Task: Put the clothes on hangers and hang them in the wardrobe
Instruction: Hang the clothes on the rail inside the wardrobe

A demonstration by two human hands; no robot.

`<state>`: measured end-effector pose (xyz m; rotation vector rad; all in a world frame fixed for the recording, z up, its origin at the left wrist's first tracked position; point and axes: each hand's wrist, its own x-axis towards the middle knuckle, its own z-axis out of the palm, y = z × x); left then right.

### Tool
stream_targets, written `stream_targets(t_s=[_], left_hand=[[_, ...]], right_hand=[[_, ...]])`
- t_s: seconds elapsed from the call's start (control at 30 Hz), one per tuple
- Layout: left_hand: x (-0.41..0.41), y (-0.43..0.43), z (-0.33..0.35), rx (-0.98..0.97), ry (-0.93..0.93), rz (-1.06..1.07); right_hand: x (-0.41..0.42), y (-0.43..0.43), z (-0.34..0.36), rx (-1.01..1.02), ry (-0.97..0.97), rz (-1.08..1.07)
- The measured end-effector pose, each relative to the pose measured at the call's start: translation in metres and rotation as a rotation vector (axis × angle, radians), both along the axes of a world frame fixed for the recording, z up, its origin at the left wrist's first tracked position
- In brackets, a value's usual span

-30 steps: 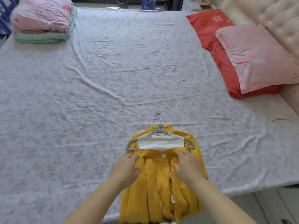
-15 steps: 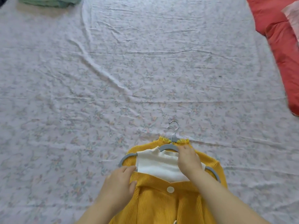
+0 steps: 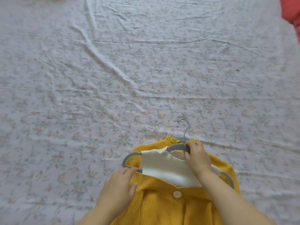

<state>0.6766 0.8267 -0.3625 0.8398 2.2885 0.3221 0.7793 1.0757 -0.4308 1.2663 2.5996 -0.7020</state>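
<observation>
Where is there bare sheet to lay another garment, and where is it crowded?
Floral sheet lies bare beyond the grey hanger and left of the yellow cardigan. Crowded: the near edge, where left hand and right hand hold them; red bedding fills the far right corner.

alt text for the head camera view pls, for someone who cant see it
A person's right hand grips the middle of a grey hanger that carries a white top, lying inside an open yellow cardigan on a floral bedsheet. The left hand touches the cardigan's front edge by one end of the hanger.
</observation>
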Motion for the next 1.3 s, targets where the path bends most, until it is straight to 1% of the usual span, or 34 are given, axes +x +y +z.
stream_targets(t_s=[0.1,0.13,0.2,0.33,0.43,0.5,0.6,0.73,0.9,1.07,1.13,1.3], left_hand=[[0.001,0.003,0.011,0.024,0.003,0.003],[0.002,0.004,0.026,0.044,0.000,-0.002],[0.004,0.008,0.038,0.074,0.004,-0.011],[0.011,0.002,0.083,0.160,0.003,-0.005],[0.019,-0.011,0.112,0.248,0.011,0.004],[0.025,-0.023,0.129,0.302,0.040,-0.016],[0.034,-0.043,0.150,0.408,0.113,-0.033],[0.044,-0.079,0.174,0.483,0.189,0.009],[0.061,-0.137,0.198,0.591,0.259,0.168],[0.093,-0.203,0.220,0.605,0.347,0.375],[0.113,-0.233,0.232,0.616,0.377,0.472],[0.165,-0.318,0.264,0.622,0.442,0.780]], right_hand=[[0.012,-0.010,0.030,0.028,0.102,0.041],[0.017,-0.015,0.054,0.051,0.117,0.056],[0.026,-0.029,0.082,0.088,0.153,0.092],[0.046,-0.071,0.155,0.141,0.268,0.165],[0.058,-0.098,0.201,0.194,0.376,0.146],[0.064,-0.115,0.231,0.231,0.443,0.126],[0.074,-0.143,0.267,0.312,0.509,0.161],[0.084,-0.182,0.301,0.353,0.596,0.186],[0.086,-0.224,0.328,0.368,0.622,0.296],[0.086,-0.266,0.351,0.377,0.690,0.486],[0.089,-0.287,0.362,0.299,0.703,0.572],[0.088,-0.360,0.393,0.144,0.654,0.786]])
